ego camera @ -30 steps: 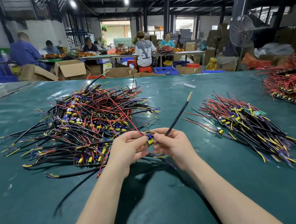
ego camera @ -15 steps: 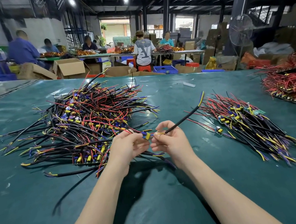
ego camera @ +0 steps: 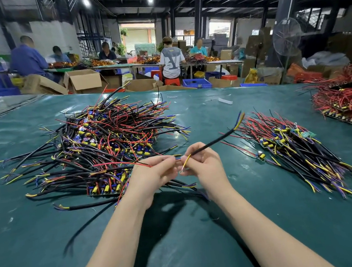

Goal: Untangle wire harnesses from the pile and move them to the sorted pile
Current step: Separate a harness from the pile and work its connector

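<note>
**A:** Status on the hands?

**B:** I'm holding one harness (ego camera: 213, 142) up over the middle of the tabletop (ego camera: 186, 255), with both hands on it. My left hand (ego camera: 151, 177) is pinching the end with the small blue bit, fingers curled, thumb and fingertips closed on it. My right hand (ego camera: 204, 165) is pinching the black sheathed cable just beside that, fingers curled round it.

**A:** Where's the cable pointing?

**B:** It's angling up and out toward the right edge. The free end is fanning into yellow and blue leads in the air, near the sorted pile (ego camera: 296, 151) but not touching it. A thin yellow lead (ego camera: 186, 160) is hanging down between my two hands. A red wire (ego camera: 116, 163) is running from my left fingers back toward the left edge, across the near side of the tangled pile (ego camera: 104, 142).

**A:** And the piles?

**B:** The tangled pile is sitting on the left half, with wires sticking out every way. The sorted pile is lying on the right half, its wires roughly parallel and trailing toward the near right corner. The two are well apart, and my hands are working between them. A red heap (ego camera: 349, 97) is sitting at the far right corner, partly cut off by the frame.

**A:** Is the harness clear of the tangle?

**B:** I cannot tell, since the red wire is overlapping the pile's front.
</note>
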Demonstrator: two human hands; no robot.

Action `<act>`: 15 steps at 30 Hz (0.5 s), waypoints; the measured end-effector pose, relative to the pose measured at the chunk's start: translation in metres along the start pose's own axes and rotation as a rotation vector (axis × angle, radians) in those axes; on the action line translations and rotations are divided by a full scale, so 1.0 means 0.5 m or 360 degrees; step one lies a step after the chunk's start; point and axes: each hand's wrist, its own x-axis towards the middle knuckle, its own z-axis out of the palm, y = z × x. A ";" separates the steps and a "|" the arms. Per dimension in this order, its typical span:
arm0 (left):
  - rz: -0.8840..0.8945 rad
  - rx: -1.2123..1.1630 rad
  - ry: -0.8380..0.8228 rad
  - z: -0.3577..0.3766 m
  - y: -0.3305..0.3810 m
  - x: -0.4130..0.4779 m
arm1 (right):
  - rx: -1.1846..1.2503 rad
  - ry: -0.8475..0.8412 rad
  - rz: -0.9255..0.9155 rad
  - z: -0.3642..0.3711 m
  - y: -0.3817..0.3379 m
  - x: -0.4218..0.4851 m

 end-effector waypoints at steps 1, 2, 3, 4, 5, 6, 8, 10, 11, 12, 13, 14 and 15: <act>-0.0020 -0.0177 0.0004 0.002 0.003 0.000 | 0.0216 0.0029 0.0041 0.003 -0.001 0.002; -0.0036 -0.0319 -0.0009 0.005 0.007 -0.001 | 0.0425 0.0041 0.0081 0.006 -0.001 0.004; -0.0044 -0.0421 -0.0027 0.007 0.008 -0.002 | 0.0611 0.0045 0.0124 0.008 -0.002 0.005; -0.0051 -0.0494 -0.0043 0.008 0.009 -0.003 | 0.0767 0.0044 0.0177 0.011 -0.003 0.005; -0.0055 -0.0520 -0.0051 0.008 0.008 -0.005 | 0.0889 0.0036 0.0237 0.012 -0.002 0.004; -0.0055 -0.0502 -0.0043 0.009 0.009 -0.005 | 0.0960 0.0025 0.0293 0.013 -0.001 0.003; -0.0018 -0.0337 0.0026 0.011 0.006 -0.007 | 0.0948 0.0006 0.0383 0.007 0.000 0.002; 0.0051 -0.0182 0.0119 0.014 0.001 -0.006 | 0.0904 -0.0003 0.0448 -0.004 -0.001 0.004; 0.0075 -0.0149 0.0158 0.015 -0.001 -0.006 | 0.0917 -0.0008 0.0473 -0.009 -0.002 0.004; 0.0084 -0.0145 0.0186 0.016 -0.001 -0.006 | 0.0932 -0.0019 0.0478 -0.011 -0.004 0.004; 0.0088 -0.0151 0.0203 0.017 -0.002 -0.006 | 0.0934 -0.0023 0.0461 -0.012 -0.006 0.005; 0.0085 -0.0159 0.0213 0.018 -0.001 -0.006 | 0.0913 -0.0009 0.0431 -0.011 -0.006 0.005; 0.0076 -0.0163 0.0218 0.018 -0.001 -0.007 | 0.0875 0.0022 0.0396 -0.009 -0.006 0.004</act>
